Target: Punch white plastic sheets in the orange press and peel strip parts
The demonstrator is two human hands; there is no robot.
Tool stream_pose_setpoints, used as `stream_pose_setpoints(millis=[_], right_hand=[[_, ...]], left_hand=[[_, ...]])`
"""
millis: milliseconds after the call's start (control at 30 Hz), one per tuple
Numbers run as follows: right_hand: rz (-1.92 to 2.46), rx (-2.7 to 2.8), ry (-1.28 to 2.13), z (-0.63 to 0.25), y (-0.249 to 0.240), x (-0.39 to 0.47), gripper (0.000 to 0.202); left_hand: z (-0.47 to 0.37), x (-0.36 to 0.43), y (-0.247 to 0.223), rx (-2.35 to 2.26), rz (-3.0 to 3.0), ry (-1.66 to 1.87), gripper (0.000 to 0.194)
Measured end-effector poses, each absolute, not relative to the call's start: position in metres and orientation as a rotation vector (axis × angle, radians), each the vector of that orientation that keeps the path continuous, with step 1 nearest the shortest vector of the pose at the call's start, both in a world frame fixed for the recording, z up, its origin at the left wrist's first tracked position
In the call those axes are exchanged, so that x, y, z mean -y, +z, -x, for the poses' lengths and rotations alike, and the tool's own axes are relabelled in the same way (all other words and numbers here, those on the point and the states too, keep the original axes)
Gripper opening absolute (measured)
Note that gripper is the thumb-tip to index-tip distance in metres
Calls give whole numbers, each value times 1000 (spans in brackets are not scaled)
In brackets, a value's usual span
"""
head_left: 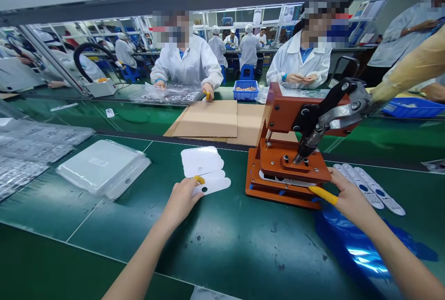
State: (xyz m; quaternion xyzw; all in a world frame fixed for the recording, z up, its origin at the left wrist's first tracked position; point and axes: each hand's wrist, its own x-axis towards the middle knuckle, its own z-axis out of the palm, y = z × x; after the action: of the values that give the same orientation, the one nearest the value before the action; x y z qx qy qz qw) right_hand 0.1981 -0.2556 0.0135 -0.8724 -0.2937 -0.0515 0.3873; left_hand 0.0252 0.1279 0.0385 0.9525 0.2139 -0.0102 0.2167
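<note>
My left hand (181, 200), a yellow cot on one fingertip, pinches the near end of a white card (213, 184) that lies on the green belt. More of these white cards (202, 161) are stacked just behind it. My right hand (349, 198) is at the right corner of an orange hand press (278, 114). Its yellow-capped finger lies along the press base, beside a white piece (283, 180) in the press slot. Whether that hand grips anything is hidden. The press's black lever (327, 117) points up to the right.
White printed strips (368, 186) lie right of the press, with blue film (361, 244) under my right forearm. Clear bagged packs (104, 168) sit at the left and flat cardboard (215, 121) behind. Across the belt, people in white coats work beside a blue bin (245, 90).
</note>
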Motion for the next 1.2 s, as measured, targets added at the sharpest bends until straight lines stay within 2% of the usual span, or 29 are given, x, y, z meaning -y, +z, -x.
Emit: stream_pose_setpoints(millis=[267,467,633,800,933,1067,1200], right_hand=[[2236,715,-109,-198,22,252,52],[2206,697,-155,-192,24,255,45],[2122,443,-362,-142,23,248,32],[2089,657,-15,-98,22,230,45],[2108,682,-62,-105,22,239,39],[2162,671,-268,-138,15,266,34],[2170,645,-301,-175,6,272,35]], left_hand=[[-15,-110,63,-696,-2119,97,48],[-17,-95,71,-661,-1884,2,45],[-33,-56,68,-424,-1900,-38,40],[-59,-10,61,-170,-1901,-94,36],[-68,4,57,-104,-1882,-120,38],[-75,-7,55,-174,-2009,138,37],[-86,-23,49,-81,-2216,346,35]])
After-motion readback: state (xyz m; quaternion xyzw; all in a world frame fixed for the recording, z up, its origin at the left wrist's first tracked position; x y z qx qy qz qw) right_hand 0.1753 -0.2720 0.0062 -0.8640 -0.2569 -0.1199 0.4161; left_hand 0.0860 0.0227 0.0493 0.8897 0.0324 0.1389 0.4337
